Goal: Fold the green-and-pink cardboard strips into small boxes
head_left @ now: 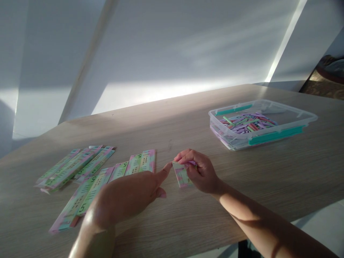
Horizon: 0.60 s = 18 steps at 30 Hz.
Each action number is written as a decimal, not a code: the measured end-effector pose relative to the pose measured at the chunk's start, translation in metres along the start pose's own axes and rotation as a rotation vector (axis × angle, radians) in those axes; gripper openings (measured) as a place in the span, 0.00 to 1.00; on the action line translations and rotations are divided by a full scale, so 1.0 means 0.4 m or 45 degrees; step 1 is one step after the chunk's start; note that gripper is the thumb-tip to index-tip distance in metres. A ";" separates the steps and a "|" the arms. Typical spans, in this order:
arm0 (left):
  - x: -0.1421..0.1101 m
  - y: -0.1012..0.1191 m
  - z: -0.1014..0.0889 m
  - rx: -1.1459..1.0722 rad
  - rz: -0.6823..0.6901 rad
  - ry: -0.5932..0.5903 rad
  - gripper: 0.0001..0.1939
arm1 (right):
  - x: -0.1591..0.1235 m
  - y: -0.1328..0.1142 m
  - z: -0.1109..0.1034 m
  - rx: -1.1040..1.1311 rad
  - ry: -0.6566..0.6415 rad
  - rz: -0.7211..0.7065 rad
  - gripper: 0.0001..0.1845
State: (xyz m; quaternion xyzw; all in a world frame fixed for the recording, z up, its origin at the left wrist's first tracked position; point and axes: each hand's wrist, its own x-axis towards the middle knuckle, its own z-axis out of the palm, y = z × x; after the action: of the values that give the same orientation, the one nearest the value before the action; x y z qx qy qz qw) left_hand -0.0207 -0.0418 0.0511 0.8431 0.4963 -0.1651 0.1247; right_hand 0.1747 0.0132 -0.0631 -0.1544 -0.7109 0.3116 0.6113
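My right hand is closed on a small green and pink printed packet, pinching its upper edge just above the table. My left hand reaches across from the left with its index finger stretched out. That fingertip touches the packet's upper left corner, and the thumb stands apart below. Under and beyond my left forearm lies a row of similar printed packets, overlapping and marked with a "5"; part of the row is hidden. Farther left rests a pile of long packets in clear wrapping.
A clear plastic box with teal clips stands at the right, holding many thin coloured sticks. The wooden table meets a pale wall at the back. Its front edge runs below my right forearm.
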 end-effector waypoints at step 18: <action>0.009 0.040 -0.013 -0.049 -0.058 -0.059 0.39 | -0.005 0.000 0.000 -0.068 -0.019 -0.064 0.11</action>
State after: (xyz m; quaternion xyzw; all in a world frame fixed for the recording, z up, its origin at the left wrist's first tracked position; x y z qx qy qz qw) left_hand -0.0040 -0.0445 0.0550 0.8250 0.5155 -0.1777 0.1485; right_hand 0.1752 0.0120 -0.0647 -0.1504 -0.7272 0.2785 0.6091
